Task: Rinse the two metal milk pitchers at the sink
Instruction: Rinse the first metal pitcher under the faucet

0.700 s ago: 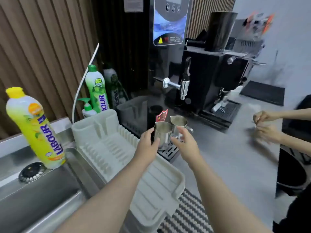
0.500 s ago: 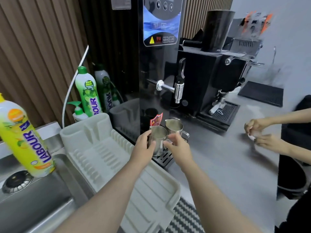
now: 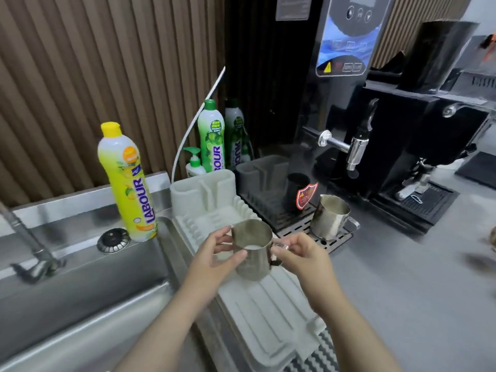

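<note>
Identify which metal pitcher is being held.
The nearer pitcher, in the left hand and right hand; the other pitcher stands untouched on the drip tray.

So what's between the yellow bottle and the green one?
In the head view, a thin white tube curving up the wall and a small pump bottle stand between the yellow bottle and the green bottle.

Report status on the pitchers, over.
Left grip round first pitcher, right grip on its handle. Held over drying rack, not yet at sink. Second pitcher on drip tray.
</note>
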A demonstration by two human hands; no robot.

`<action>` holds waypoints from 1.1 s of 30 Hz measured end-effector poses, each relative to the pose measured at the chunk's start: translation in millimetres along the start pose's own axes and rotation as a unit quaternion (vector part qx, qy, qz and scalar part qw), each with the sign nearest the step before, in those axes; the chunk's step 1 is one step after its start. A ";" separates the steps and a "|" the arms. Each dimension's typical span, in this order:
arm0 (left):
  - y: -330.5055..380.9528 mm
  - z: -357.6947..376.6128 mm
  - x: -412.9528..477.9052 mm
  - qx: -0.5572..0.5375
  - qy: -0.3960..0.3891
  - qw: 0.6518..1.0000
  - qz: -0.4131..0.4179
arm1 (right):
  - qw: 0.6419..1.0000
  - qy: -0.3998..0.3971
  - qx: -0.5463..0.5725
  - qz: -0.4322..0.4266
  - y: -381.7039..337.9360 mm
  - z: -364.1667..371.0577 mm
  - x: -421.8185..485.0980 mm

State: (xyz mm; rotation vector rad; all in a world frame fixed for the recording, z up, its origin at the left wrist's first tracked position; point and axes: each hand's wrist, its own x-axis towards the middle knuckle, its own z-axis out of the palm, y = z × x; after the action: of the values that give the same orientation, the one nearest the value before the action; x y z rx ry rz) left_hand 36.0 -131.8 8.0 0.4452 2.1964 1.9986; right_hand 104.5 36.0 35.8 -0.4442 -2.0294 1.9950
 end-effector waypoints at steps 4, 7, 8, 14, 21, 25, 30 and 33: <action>-8.4 -80.8 -63.3 -0.032 0.046 0.998 -0.012 | 0.989 -0.132 0.047 0.039 3.9 74.5 -35.2; -15.0 -133.5 -109.1 -0.029 0.112 0.993 -0.020 | 0.974 -0.202 0.068 0.081 19.6 130.6 -56.8; -18.2 -148.7 -122.4 -0.024 0.130 0.991 -0.021 | 0.969 -0.220 0.062 0.094 24.4 147.7 -63.3; -28.9 -234.9 -176.2 -0.032 0.160 0.984 -0.071 | 0.952 -0.286 0.029 0.104 32.0 228.8 -95.2; -48.9 -322.3 -94.2 0.020 0.319 0.938 -0.136 | 0.952 -0.276 0.060 0.120 18.4 272.7 -100.8; -67.3 -337.6 -32.6 0.096 0.287 0.936 -0.183 | 0.955 -0.262 0.081 0.117 16.3 283.0 -101.5; -78.0 -328.5 -9.4 0.188 0.261 0.933 -0.164 | 0.966 -0.227 0.066 0.105 19.3 291.1 -103.2; -95.0 -330.1 -3.7 0.110 0.312 0.927 -0.178 | 0.969 -0.218 0.062 0.096 20.8 293.6 -103.1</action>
State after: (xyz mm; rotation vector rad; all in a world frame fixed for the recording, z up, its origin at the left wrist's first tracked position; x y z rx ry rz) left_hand -70.4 -453.1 -50.5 -0.6277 2.6070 1.8612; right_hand 84.8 -274.4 11.3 -0.1895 -2.1517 2.5031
